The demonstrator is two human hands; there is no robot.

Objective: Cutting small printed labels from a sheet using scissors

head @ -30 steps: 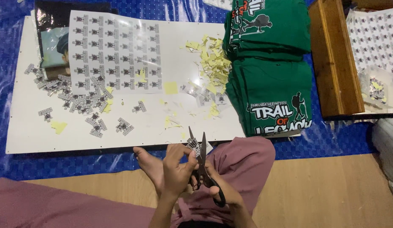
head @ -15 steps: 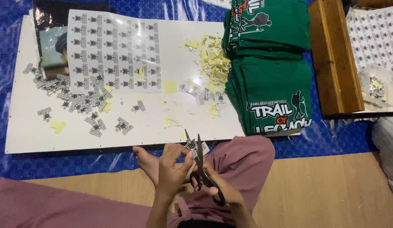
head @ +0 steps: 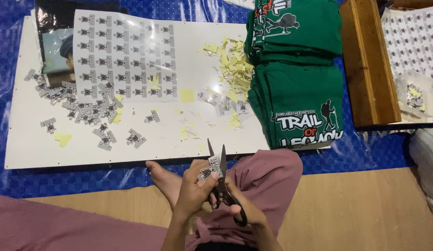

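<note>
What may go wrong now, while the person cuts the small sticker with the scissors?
1. The left hand pinches the small printed sticker right beside the open blades of the scissors, so a fingertip might get nicked.
2. The person's bare foot lies just under the cutting spot; dropped scissors could hit it.
3. The cut stickers lie loose on the white board among yellow scraps, so a good piece may get mixed in.

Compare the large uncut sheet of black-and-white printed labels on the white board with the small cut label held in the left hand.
The large uncut sheet lies flat on the white board; the small cut label is pinched in the left hand.
The sheet carries many designs in rows; the label shows one.
The sheet lies untouched; the label sits between open black scissors in the right hand.
Both share black-and-white print.
</note>
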